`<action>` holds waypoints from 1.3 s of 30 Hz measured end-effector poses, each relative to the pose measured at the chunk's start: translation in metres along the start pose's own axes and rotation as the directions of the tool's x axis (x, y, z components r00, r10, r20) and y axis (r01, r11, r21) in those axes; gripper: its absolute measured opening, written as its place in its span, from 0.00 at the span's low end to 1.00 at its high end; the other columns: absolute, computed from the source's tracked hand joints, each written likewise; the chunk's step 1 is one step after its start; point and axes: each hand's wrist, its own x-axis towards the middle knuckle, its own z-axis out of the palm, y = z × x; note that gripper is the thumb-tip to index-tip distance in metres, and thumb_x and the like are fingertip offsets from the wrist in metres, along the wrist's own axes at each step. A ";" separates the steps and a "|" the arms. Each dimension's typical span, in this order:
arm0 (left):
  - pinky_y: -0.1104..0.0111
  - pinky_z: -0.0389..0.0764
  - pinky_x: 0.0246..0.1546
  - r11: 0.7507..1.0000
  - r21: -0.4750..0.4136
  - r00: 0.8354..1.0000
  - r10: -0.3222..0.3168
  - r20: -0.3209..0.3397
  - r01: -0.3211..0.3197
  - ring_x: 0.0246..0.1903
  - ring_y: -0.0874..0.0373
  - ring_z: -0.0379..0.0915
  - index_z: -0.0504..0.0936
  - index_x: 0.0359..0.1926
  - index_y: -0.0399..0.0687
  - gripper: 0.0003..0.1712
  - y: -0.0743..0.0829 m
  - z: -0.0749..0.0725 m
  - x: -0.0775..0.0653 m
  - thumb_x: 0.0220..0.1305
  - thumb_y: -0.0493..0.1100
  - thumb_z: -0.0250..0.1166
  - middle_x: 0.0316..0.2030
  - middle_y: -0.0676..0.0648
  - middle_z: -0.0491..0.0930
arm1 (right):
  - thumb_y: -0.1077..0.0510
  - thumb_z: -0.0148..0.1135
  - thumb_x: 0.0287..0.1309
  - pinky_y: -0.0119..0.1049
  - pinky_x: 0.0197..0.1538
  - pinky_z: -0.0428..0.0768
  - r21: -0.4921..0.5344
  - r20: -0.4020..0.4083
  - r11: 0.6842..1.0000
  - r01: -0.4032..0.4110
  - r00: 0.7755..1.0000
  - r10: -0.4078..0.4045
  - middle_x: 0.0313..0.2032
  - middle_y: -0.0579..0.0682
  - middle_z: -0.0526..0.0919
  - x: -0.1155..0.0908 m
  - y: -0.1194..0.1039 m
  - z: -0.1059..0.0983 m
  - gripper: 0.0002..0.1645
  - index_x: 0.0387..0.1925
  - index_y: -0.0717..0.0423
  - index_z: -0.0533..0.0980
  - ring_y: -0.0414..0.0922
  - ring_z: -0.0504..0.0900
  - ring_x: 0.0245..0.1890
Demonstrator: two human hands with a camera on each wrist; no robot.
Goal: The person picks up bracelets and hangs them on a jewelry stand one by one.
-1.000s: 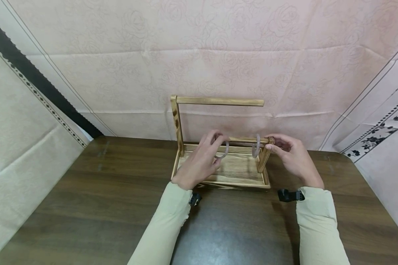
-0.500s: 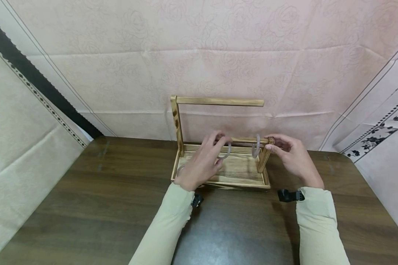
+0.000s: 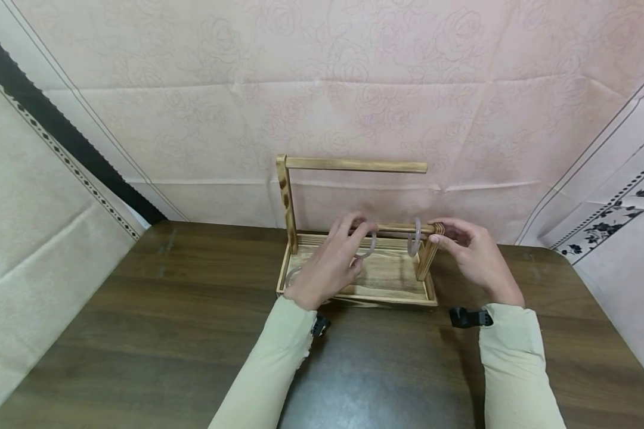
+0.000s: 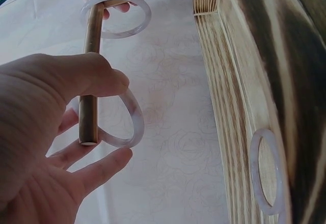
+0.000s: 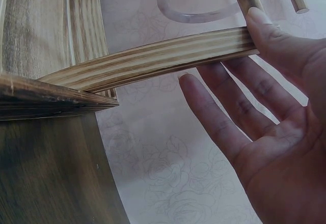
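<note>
My left hand [image 3: 327, 262] pinches a pale lilac bangle [image 4: 137, 119], which encircles the lower rod [image 4: 89, 119] near its free end. Farther along the same rod hangs a second bangle [image 3: 414, 241], close to the short post [image 3: 426, 262]. At the top of that post, my right hand [image 3: 474, 256] grips the wooden stand [image 3: 386, 300] with thumb and fingers. A third bangle [image 4: 266, 172] leans inside the stand's tray at the left end; in the head view my left hand partly covers it.
The stand's taller post [image 3: 287, 202] carries an upper rod [image 3: 356, 164] above and behind the lower one. A brown wooden table [image 3: 166, 333] lies beneath. Pale rose-patterned cloth [image 3: 327, 89] hangs behind it.
My left hand has shifted slightly to the right along the lower rod, with the pinched bangle. The right hand and the stand stay where they were.
</note>
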 end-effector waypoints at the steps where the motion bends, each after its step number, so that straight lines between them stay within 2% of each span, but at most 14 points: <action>1: 0.68 0.84 0.52 1.000 0.004 1.000 0.001 0.001 -0.001 0.66 0.52 0.65 0.71 0.66 0.53 0.37 0.000 0.000 0.000 0.57 0.28 0.68 0.67 0.46 0.66 | 0.51 0.64 0.70 0.18 0.44 0.74 -0.002 -0.001 1.000 0.001 1.000 -0.001 0.49 0.55 0.88 0.000 0.000 0.000 0.20 0.59 0.52 0.80 0.25 0.79 0.41; 5: 0.67 0.83 0.53 1.000 0.015 1.000 0.001 -0.001 -0.001 0.66 0.52 0.66 0.71 0.66 0.54 0.37 0.000 0.001 0.001 0.56 0.29 0.69 0.67 0.46 0.66 | 0.52 0.64 0.69 0.19 0.43 0.75 -0.001 -0.008 1.000 0.011 1.000 -0.011 0.47 0.55 0.88 0.000 0.000 0.000 0.19 0.58 0.52 0.80 0.26 0.79 0.40; 11: 0.71 0.85 0.48 1.000 0.024 1.000 -0.011 0.008 0.010 0.66 0.52 0.66 0.71 0.67 0.55 0.38 0.000 0.000 0.001 0.57 0.31 0.71 0.67 0.45 0.66 | 0.52 0.65 0.69 0.22 0.40 0.75 -0.003 -0.008 1.000 0.018 1.000 -0.018 0.46 0.54 0.88 0.001 -0.001 0.000 0.18 0.58 0.51 0.81 0.29 0.80 0.39; 16: 0.70 0.84 0.50 0.999 0.040 1.000 -0.002 0.009 0.002 0.66 0.52 0.65 0.70 0.67 0.55 0.38 0.000 0.001 0.003 0.57 0.32 0.72 0.67 0.46 0.66 | 0.51 0.64 0.69 0.24 0.39 0.75 -0.010 -0.008 1.000 0.015 1.000 -0.015 0.45 0.54 0.88 0.001 -0.002 0.000 0.18 0.57 0.50 0.81 0.31 0.80 0.38; 19: 0.69 0.84 0.51 0.998 0.055 1.000 0.004 0.010 -0.005 0.66 0.52 0.65 0.71 0.67 0.55 0.37 0.000 0.002 0.004 0.57 0.33 0.72 0.67 0.46 0.66 | 0.53 0.64 0.69 0.23 0.39 0.75 0.001 -0.011 1.000 0.019 1.000 -0.019 0.45 0.55 0.88 0.001 -0.001 0.001 0.18 0.57 0.52 0.81 0.30 0.80 0.38; 25: 0.69 0.86 0.46 0.998 0.060 0.999 0.012 0.030 -0.014 0.67 0.51 0.65 0.70 0.68 0.55 0.37 0.002 0.003 0.006 0.58 0.34 0.72 0.69 0.45 0.66 | 0.53 0.64 0.69 0.21 0.40 0.76 0.017 -0.009 1.000 0.015 1.000 -0.015 0.47 0.57 0.88 0.001 0.000 0.001 0.19 0.58 0.54 0.81 0.26 0.81 0.39; 39: 0.72 0.85 0.41 0.997 0.072 0.999 0.028 0.024 -0.029 0.66 0.52 0.65 0.70 0.67 0.56 0.36 0.004 0.006 0.008 0.60 0.34 0.71 0.68 0.47 0.65 | 0.52 0.64 0.70 0.22 0.39 0.77 0.006 -0.004 1.000 -0.002 1.000 0.002 0.46 0.57 0.88 0.002 -0.001 0.001 0.19 0.58 0.53 0.80 0.28 0.81 0.39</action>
